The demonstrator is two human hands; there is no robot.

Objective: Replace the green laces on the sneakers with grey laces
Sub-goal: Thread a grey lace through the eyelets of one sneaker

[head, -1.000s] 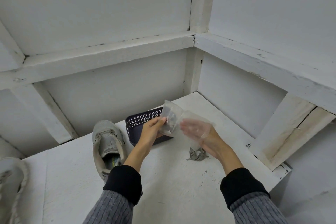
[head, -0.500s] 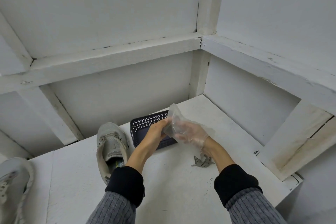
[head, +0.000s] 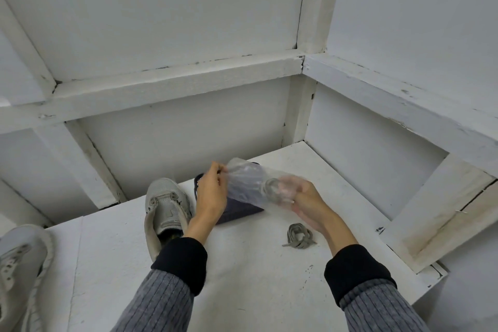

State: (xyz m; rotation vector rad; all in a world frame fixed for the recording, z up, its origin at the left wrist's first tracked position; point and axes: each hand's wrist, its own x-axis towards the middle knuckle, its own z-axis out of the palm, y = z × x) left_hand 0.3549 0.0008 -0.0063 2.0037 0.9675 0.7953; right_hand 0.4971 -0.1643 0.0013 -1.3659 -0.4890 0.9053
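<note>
1. Nearest the viewer, two forearms in grey ribbed sleeves with black cuffs reach out over a white desk point(head: 242, 277).
2. At the near left edge lies one grey sneaker point(head: 21, 272), partly cut off by the frame. A second sneaker point(head: 165, 206) lies further in, just left of the left wrist, with no lace showing in its eyelets. That makes two sneakers.
3. On the desk just right of the right wrist lies one loose bundled lace point(head: 297, 236). It looks greyish-green; its true colour is hard to judge.
4. Above the desk, the left hand point(head: 211, 194) pinches the far end of one clear plastic bag point(head: 250, 183) between its fingers point(head: 215, 171). The right hand point(head: 304, 199) curls around the near end, gripping the bag and the coiled grey laces point(head: 272, 187) seen through the plastic.
5. Behind the bag, one dark perforated basket point(head: 237, 211) sits on the desk, mostly hidden.
6. Furthest away are white walls and beams.
7. Risks, as a judgement: the thin bag could tear or slip. The coil could spill and tangle with the loose lace, or fall off the desk.
</note>
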